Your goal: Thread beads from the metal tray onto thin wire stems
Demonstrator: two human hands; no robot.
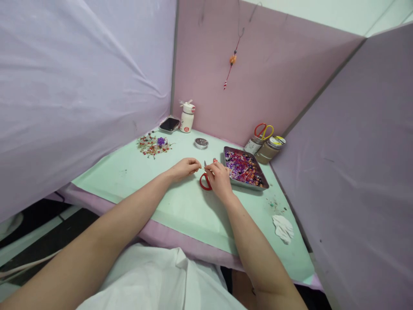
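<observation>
Over the middle of the table my left hand [184, 169] is closed, thumb and forefinger pinching a thin pale cord [202, 168]. My right hand [220, 177] faces it from a short distance, its fingertips pinched at the other end of the cord. Anything smaller at the fingertips is too fine to make out. Scissors with red handles [205, 182] lie under and beside my right hand, which partly hides them. Just right of that hand is a metal tray [247, 185] full of purple, red and orange beads.
Beaded strands [154, 146] lie in a pile at left, with a purple bead flower. Behind are a phone [169, 124], white bottle [187, 118], round tin [201, 143], and containers [269, 149] with more scissors [263, 131]. White crumpled cloth [283, 229] lies front right. Fabric walls enclose the table.
</observation>
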